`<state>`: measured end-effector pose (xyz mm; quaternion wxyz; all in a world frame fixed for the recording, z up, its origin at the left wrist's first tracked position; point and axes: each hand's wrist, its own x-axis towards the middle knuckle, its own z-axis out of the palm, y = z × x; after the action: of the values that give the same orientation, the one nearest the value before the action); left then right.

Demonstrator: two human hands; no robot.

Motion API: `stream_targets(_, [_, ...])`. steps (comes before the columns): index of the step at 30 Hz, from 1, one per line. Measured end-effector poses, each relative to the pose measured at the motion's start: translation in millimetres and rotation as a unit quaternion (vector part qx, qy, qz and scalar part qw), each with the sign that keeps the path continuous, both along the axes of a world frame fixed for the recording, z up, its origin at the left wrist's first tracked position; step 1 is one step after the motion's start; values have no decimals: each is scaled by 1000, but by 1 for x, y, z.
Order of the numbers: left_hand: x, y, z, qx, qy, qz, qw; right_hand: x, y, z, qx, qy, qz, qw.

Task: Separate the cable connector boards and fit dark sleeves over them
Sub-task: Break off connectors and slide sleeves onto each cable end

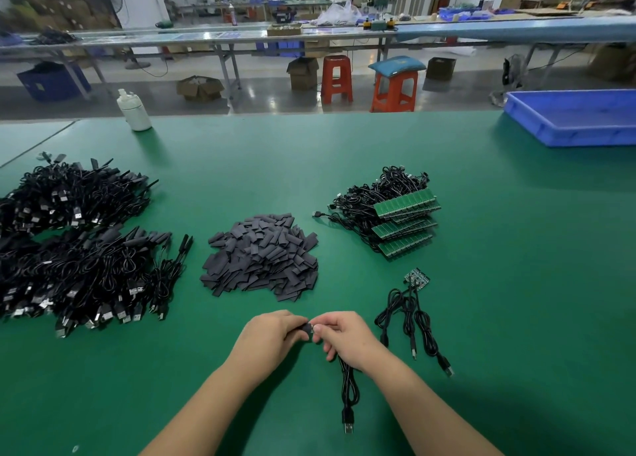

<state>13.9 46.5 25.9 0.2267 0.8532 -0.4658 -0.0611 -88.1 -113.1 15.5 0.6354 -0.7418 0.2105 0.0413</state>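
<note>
Both our left hand (272, 331) and right hand (344, 335) pinch one dark sleeve (307, 328) near the bench's (481, 283) front edge.

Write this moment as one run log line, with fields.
step: fitting sleeve | left hand: holds dark sleeve | right hand: holds cable | sleeve pile: behind hands
</note>
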Motion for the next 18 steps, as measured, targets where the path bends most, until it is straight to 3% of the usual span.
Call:
stream_targets(5, [-4,0,2,-56,22,18,998,1,-3,2,33,-2,-7,999])
stream_targets(18, [-10,-4,5,-22,17,13,1000,4,-2,1,11,12,20,1000])
